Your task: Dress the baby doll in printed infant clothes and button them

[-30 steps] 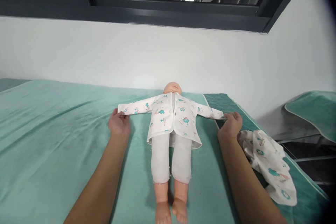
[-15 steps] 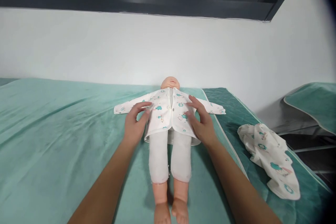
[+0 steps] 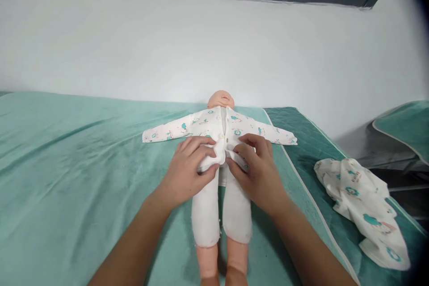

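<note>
A baby doll [image 3: 205, 219] lies on its back, head toward the wall, its arms spread in the sleeves of a white printed baby jacket [image 3: 208, 120]. The jacket's front hangs unfastened, with a narrow gap down the middle and snaps along the edges. My left hand [image 3: 192, 167] pinches the lower front edge on the left, thumb below and fingers above. On the other side, my right hand [image 3: 256, 167] grips the matching lower edge, its fingers curled. Both hems are lifted and folded a little, showing the white cloth legs beneath.
The doll rests on a green bed cover [image 3: 83, 178]. To the right, a crumpled printed baby garment [image 3: 365, 210] lies on a darker green quilted pad [image 3: 284, 120]. Behind is a white wall [image 3: 167, 49]; a green flap of cloth [image 3: 402, 125] stands at far right.
Both hands have come inward and down from the jacket's sides and taken hold of its lower front edges. The hems have been lifted. The view has tilted downward.
</note>
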A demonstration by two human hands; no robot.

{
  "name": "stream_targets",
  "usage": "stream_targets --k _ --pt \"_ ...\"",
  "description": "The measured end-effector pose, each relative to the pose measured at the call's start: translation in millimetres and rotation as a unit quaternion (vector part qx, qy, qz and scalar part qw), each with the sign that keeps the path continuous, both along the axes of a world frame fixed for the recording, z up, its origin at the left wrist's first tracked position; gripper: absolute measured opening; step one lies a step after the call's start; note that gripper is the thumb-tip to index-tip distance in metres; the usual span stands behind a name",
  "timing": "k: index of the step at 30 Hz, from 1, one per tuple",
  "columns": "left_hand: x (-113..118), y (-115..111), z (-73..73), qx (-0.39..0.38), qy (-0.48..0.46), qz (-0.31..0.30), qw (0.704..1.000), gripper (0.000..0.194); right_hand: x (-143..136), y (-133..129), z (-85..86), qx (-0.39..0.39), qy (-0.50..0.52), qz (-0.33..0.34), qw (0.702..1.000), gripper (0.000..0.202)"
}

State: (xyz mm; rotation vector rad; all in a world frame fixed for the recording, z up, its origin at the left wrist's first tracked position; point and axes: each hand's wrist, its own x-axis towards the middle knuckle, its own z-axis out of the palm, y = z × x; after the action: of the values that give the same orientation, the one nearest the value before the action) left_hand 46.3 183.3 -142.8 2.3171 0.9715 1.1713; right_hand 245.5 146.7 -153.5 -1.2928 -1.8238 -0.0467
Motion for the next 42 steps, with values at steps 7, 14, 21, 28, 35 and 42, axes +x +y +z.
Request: stream_targets --k 7,14,21,28,35,42 --pt "-0.2 9.3 -5.0 -0.191 -0.397 0.126 0.889 0.007 8.9 4.6 -0.2 -0.102 0.371 -0.007 0.923 0.017" --pt "-23.0 30.4 -11.2 -0.222 -0.591 0.162 0.758 0.014 25.2 19.1 -1.2 -0.113 0.657 0.069 0.743 0.013" --pt "-24.3 33.6 -13.8 -0.271 -0.496 0.215 0.797 0.031 47.8 22.4 4.6 -0.056 0.722 0.035 0.688 0.006" --pt "-21.0 33.5 -12.6 -0.372 -0.339 0.154 0.851 0.04 72.3 27.2 1.5 0.0 0.637 -0.145 0.757 0.008" --pt "-25.0 34.2 -17.6 -0.355 -0.317 0.165 0.864 0.029 74.7 32.4 -16.1 -0.038 0.268 -0.215 0.938 0.013" --pt "-37.4 40.2 -18.8 -0.229 -0.487 0.287 0.792 0.014 65.7 38.5 -27.6 -0.136 0.144 -0.182 0.963 0.03"
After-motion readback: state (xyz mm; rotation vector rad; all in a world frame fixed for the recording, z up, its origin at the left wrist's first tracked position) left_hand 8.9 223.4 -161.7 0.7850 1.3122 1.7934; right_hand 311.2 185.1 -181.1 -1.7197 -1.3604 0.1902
